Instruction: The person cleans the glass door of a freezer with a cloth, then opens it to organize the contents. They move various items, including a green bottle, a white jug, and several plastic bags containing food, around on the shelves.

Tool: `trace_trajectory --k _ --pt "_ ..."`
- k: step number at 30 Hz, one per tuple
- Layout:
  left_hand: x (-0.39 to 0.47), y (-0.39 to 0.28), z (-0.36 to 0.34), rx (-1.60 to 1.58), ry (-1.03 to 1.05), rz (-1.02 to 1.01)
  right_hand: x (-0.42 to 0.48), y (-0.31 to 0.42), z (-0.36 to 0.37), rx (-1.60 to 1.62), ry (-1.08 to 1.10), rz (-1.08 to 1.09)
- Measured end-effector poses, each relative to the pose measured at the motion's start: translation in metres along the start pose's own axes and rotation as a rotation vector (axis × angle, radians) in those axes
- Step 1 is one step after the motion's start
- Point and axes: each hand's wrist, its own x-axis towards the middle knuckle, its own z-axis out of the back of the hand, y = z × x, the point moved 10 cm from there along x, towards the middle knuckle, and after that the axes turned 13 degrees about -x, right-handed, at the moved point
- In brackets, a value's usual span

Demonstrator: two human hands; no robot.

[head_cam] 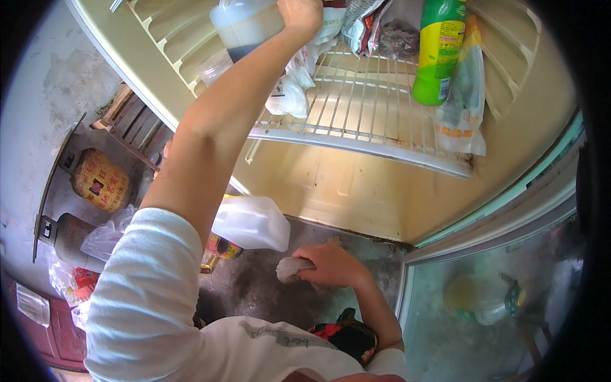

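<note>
My left hand (301, 12) reaches up into a cream-walled refrigerator (334, 186). Its fingers are cut off by the picture's top edge, so what they do is hidden. Close beside that hand is a translucent plastic container (248, 24) of dark liquid, and below it white plastic bags (289, 98) sit on the wire shelf (353, 102). Lower down, my right hand (331, 265) grips a crumpled greyish cloth (291, 270) above the concrete floor. A green and yellow bottle (440, 52), a foil packet (365, 24) and a plastic bag with orange print (462, 112) occupy the shelf's right part.
A white plastic jug (255, 224) stands before the refrigerator. The glass door (477, 267) is swung out on the right; a large bottle (487, 303) shows through it. At left are a yellow gas cylinder (101, 180), a grey one (76, 243) and a wooden rack (133, 119).
</note>
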Motion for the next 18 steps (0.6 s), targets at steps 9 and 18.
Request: trace_trajectory --k 9,18 --pt "-0.005 0.025 -0.052 0.114 0.060 0.109 0.003 -0.004 0.001 0.031 -0.047 0.014" --pt "-0.003 -0.014 0.010 -0.185 -0.090 0.240 0.006 -0.003 -0.008 0.004 0.030 -0.022"
